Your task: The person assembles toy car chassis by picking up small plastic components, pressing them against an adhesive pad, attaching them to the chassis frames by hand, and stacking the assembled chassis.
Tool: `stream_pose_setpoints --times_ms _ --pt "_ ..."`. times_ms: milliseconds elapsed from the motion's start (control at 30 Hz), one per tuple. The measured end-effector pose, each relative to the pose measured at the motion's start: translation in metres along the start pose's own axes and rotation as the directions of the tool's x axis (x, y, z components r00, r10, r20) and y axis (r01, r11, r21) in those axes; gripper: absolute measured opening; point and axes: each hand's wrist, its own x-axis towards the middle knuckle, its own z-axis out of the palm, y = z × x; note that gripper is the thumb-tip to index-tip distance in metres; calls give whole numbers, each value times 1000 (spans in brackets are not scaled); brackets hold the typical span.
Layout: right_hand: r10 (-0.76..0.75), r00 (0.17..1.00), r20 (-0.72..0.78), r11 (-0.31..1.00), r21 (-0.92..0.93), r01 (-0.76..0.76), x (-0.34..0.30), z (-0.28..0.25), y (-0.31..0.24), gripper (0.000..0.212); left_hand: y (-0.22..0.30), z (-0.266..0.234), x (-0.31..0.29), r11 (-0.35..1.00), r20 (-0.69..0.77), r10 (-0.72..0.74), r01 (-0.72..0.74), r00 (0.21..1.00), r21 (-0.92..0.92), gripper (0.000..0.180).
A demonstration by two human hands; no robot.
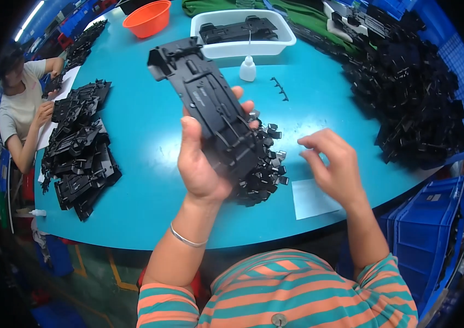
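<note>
My left hand (204,169) is wrapped round a long black moulded plastic chassis (204,98), thumb on one edge and fingertips on the other. The chassis is tilted above the table, its far end up and to the left. Beneath its near end lies a heap of small black clip-like pieces (267,172), some with shiny faces, partly hidden by the chassis. My right hand (333,158) hovers to the right of that heap, thumb and forefinger brought together in a pinch. Whatever may be between those fingertips is too small to make out.
A white dropper bottle (247,69) stands before a white tub (243,49) holding black parts. Nearby lies a thin black strip (279,89). Black parts pile up left (81,153) and right (407,93). A paper (314,199), an orange bowl (147,19) and a seated co-worker (21,104) also appear.
</note>
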Motion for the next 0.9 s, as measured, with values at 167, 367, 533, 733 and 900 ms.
stream_pose_setpoints --times_ms 167,367,533,733,900 --pt "69 978 199 997 5 -71 24 23 26 12 0 -3 4 998 -27 -1 0 1000 -61 65" --pt "141 943 303 990 -35 -137 39 40 29 12 -1 -3 0 1000 -35 2 -2 999 -20 71" --pt "278 804 525 810 322 -490 37 26 37 8 -1 0 -3 1000 -33 -11 10 999 -16 71" --pt "169 844 510 759 479 -441 10 -3 35 6 -3 -2 0 997 0 -12 12 1000 -70 61" --pt "79 910 406 981 130 -144 -25 -41 24 12 4 1 1 1000 26 -27 27 999 14 74"
